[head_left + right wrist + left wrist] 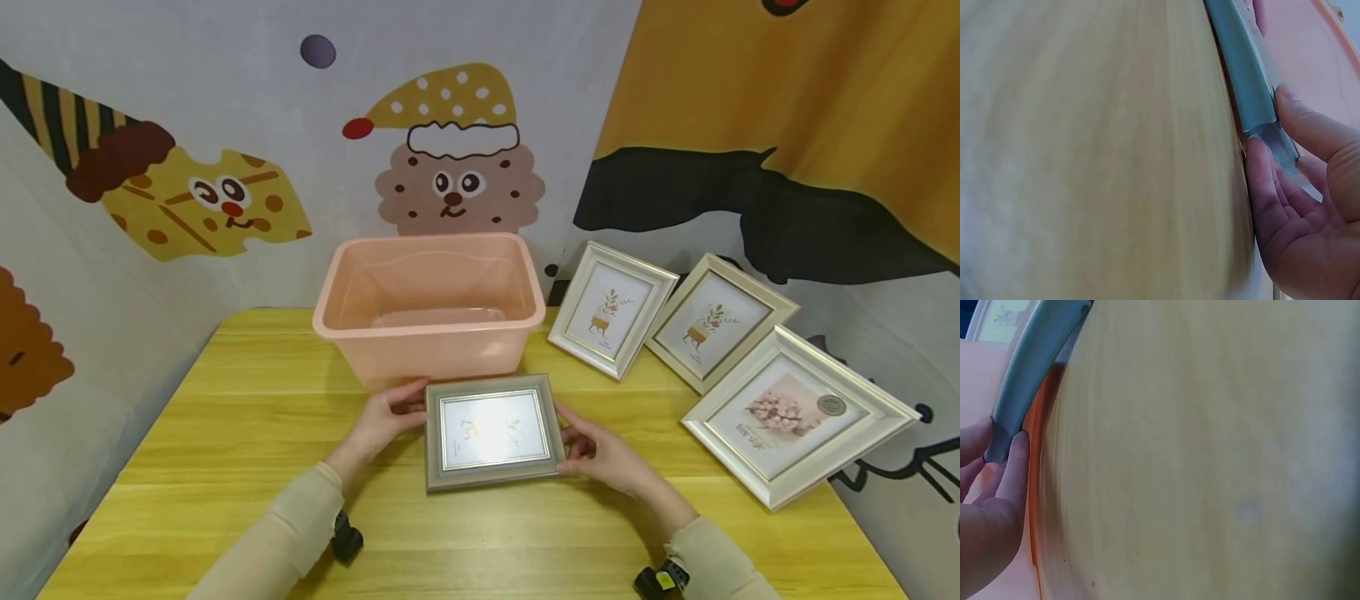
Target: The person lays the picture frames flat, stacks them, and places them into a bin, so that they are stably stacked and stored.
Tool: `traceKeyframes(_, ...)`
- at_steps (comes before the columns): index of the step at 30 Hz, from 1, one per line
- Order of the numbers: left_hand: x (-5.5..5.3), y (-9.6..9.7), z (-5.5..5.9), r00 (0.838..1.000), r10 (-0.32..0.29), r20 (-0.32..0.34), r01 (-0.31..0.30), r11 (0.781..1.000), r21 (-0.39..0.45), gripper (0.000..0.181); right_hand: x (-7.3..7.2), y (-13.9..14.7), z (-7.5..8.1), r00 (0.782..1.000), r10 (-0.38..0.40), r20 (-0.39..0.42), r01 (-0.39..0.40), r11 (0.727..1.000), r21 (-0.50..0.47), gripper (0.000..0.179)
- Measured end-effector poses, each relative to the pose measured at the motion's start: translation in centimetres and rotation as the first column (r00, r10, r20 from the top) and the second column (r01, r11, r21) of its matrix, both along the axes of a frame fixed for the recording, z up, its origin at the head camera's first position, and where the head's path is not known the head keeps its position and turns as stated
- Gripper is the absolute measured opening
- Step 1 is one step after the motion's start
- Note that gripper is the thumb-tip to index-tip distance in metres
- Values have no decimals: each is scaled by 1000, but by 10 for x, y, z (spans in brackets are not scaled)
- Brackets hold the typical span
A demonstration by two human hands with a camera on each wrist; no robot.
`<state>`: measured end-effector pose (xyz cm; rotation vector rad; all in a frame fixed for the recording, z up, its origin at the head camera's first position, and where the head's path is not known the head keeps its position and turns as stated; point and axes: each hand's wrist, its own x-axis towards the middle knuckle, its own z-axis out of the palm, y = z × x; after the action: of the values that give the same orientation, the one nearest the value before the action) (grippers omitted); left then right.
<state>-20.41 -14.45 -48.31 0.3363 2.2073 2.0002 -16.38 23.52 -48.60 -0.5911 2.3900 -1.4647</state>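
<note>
A grey-brown picture frame [491, 479] with a thin gold inner line is held sideways in front of the pink plastic tub [427, 354], its glass catching a bright glare. My left hand [381, 427] grips the left edge of this frame, and my right hand [596, 450] grips the right edge. In the left wrist view, thumb and fingers pinch a corner of the picture frame [1038, 369]. The right wrist view has the thumb on one side of the frame edge [1244, 69] and curled fingers on the other, close over the wooden table [1104, 150].
Right of the tub stand a small white picture frame [558, 333], a beige picture frame [757, 337] and a larger white picture frame [727, 450], all leaning near the cloth backdrop [255, 50]. Yellow wood-grain table surface [225, 417] extends to the left and front.
</note>
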Motion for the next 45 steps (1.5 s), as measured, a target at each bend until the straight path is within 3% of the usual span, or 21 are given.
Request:
traceKeyframes(10,1,0,-4,1000,-6,-30,5,999,-39,55,-1,-1,1,997,55,-58,-53,998,33,90)
traceKeyframes(13,2,0,-6,998,4,-65,-10,996,-88,53,1,-2,3,996,66,-67,-64,997,37,88)
traceKeyframes(19,5,2,-2,992,6,-128,-31,980,-197,49,2,-1,2,994,68,-81,-66,997,32,87)
traceKeyframes(31,14,4,11,992,44,-115,-69,973,-220,43,5,7,2,996,39,-86,-44,998,-50,66)
traceKeyframes(39,20,1,22,991,-24,-132,-9,969,-248,41,3,18,5,996,78,-39,-83,985,-153,52)
traceKeyframes(45,25,-3,29,986,-102,-132,62,958,-282,46,3,24,8,995,86,-48,-92,985,-144,50)
